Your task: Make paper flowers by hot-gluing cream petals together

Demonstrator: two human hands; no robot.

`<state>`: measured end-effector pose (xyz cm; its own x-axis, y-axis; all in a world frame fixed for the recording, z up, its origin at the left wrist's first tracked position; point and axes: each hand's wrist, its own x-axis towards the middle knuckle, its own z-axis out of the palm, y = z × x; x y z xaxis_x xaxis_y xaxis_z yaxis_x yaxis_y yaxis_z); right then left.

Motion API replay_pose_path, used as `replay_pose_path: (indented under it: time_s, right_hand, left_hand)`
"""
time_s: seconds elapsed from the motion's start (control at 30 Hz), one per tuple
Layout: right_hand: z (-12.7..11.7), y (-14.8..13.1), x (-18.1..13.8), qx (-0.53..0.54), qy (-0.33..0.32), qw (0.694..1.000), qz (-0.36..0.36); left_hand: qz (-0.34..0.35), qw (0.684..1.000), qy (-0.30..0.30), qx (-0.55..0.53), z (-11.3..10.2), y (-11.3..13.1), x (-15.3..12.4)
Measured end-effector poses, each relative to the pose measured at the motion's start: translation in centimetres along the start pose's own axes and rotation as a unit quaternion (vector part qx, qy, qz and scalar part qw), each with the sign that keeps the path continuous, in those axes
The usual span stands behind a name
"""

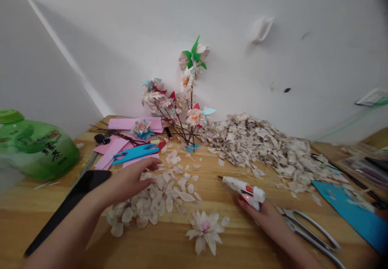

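Note:
My right hand (263, 214) is wrapped round a white hot glue gun (242, 186), whose dark nozzle points left and whose small red light is lit. My left hand (138, 178) hovers at the far side of a loose pile of pale petals (145, 206); its fingers are apart and I see nothing in them. Between my hands, nearer to me, a flower of pale petals with a pink centre (205, 225) lies on the wooden table (163, 244). A pair of scissors with grey handles (315, 224) lies just right of my right hand.
Finished flowers on stems (190, 115) stand against the wall. A large heap of dried petals (257, 139) covers the back right. Blue card (354, 212) lies at the right edge, pink paper (136, 123) at the back left. A green bottle (39, 146) and a long black object (69, 208) are at left.

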<state>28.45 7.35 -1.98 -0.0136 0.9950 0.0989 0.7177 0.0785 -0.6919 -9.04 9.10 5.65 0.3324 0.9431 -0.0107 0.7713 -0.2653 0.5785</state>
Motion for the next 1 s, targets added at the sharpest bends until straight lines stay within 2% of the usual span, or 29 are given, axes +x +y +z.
replay_pose_path:
  time_s: [0.17,0.2,0.27,0.37,0.53,0.67,0.8,0.87,1.0]
  right_hand:
    - [0.2,0.9,0.1,-0.006,0.008,1.000,0.000]
    - [0.2,1.0,0.1,-0.007,0.008,1.000,0.003]
    - [0.3,1.0,0.1,-0.008,0.008,1.000,0.010]
    - [0.3,0.8,0.0,-0.002,0.010,1.000,0.011]
    - [0.3,0.9,-0.1,0.004,0.009,1.000,0.024]
    - [0.1,0.8,-0.1,-0.001,-0.008,1.000,0.024]
    - [0.0,0.7,-0.1,0.003,-0.017,1.000,0.023]
    - [0.0,0.8,-0.1,0.000,-0.017,1.000,0.021]
    - [0.0,0.8,-0.1,-0.018,-0.015,1.000,0.018]
  left_hand:
    - [0.029,0.999,0.001,0.021,3.1,0.8,-1.8]
    - [0.062,0.998,-0.001,0.026,3.6,0.6,-2.4]
    - [0.096,0.995,-0.009,0.040,4.6,-0.1,-3.5]
    - [0.076,0.994,0.013,0.073,5.3,-2.1,-4.4]
    - [0.040,0.990,0.089,0.104,5.1,-4.2,-4.1]
    - [0.044,0.994,0.076,0.062,3.9,-3.7,-4.3]
    - [0.046,0.990,0.118,0.064,3.3,-2.5,-4.6]
    - [0.076,0.990,0.090,0.081,3.5,-1.7,-4.6]
    - [0.132,0.984,-0.028,0.113,4.3,-0.6,-4.5]
